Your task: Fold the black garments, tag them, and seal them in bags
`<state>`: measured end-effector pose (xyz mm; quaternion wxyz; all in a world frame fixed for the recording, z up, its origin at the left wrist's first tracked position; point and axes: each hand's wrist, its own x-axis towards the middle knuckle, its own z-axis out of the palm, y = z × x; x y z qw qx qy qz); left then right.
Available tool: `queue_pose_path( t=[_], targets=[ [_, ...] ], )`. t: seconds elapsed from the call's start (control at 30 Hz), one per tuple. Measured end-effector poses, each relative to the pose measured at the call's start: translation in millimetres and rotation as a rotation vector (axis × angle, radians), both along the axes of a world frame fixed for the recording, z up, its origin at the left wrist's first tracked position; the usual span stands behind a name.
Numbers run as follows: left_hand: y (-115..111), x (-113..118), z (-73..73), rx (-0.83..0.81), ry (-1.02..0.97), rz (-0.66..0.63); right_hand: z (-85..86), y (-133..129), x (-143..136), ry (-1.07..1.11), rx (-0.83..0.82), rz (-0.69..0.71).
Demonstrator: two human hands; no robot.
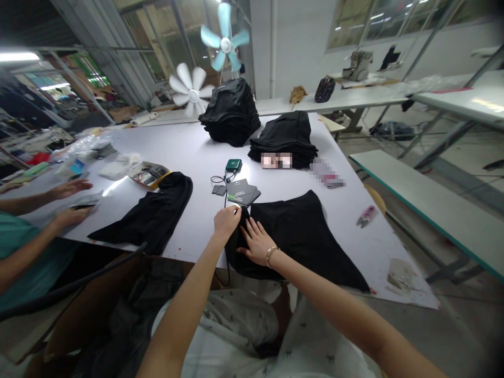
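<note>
A black garment lies spread on the white table in front of me. My left hand pinches the garment's upper left corner, fingers closed on the cloth. Beside it, my right hand, with a bracelet at the wrist, lies flat on the fabric with fingers spread. A small stack of dark hang tags sits just beyond my left hand. A second black garment lies crumpled to the left.
Two piles of folded black garments stand at the back. A green device with a cable and pink snips lie on the table. A co-worker's hands work at the left. Two fans stand behind.
</note>
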<state>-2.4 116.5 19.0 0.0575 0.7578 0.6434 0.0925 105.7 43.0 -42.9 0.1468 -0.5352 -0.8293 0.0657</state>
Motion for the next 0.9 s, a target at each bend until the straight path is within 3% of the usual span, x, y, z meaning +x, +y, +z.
queue_pose_path(
  t=[0.13, 0.27, 0.37, 0.47, 0.53, 0.63, 0.77, 0.9],
  targets=[
    [-9.0, -1.4, 10.8, 0.048, -0.001, -0.062, 14.5, -3.1, 13.9, -0.006, -0.075, 0.033],
    [-47.0, -5.9, 15.1, 0.268, -0.004, -0.289, 28.8, -13.0, 70.3, -0.025, 0.068, -0.043],
    [-85.1, -5.0, -4.7, 0.183, 0.051, -0.557, 20.4, -28.4, 114.7, -0.114, 0.059, -0.133],
    [-107.9, -3.9, -30.8, 0.065, 0.151, -0.641, 8.1, -50.6, 135.7, -0.163, 0.053, -0.16],
    [-110.1, -7.2, -38.5, 0.027, 0.187, -0.671, 3.6, -67.4, 140.7, -0.177, 0.09, -0.155],
    [-102.4, -19.4, -32.0, -0.008, 0.212, -0.766, 0.5, -89.4, 152.6, -0.19, 0.089, -0.095],
    [-95.3, -41.1, -21.9, -0.019, 0.268, -0.87, -0.4, -106.8, 190.3, -0.189, 0.003, -0.052],
    [-96.3, -59.9, -30.1, 0.022, 0.346, -0.926, 4.7, -123.6, 227.3, -0.196, -0.093, 0.057]
  ],
)
